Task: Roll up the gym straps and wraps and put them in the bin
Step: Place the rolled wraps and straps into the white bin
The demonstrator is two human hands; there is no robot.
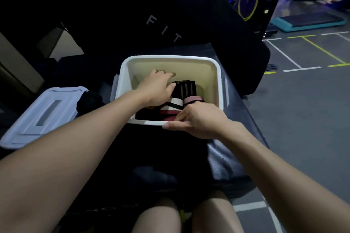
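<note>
A white bin (217, 73) stands on a black padded bench in front of me. Inside lie several rolled wraps: a black one with pale stripes (186, 89), a white one with a dark band (173, 104), a pink one (193, 98) and a dark red one (168, 116). My left hand (157, 87) reaches down into the bin, fingers spread, its thumb touching the black striped roll. My right hand (198, 119) rests on the bin's near rim at the right, fingers against the rolls; what it grips is hidden.
The bin's grey lid (43, 115) lies on the bench to the left, with a dark bundle of fabric (89, 102) beside it. The bench's black backrest (161, 15) rises behind the bin. Grey gym floor with painted lines and a teal step platform (308, 21) lie to the right.
</note>
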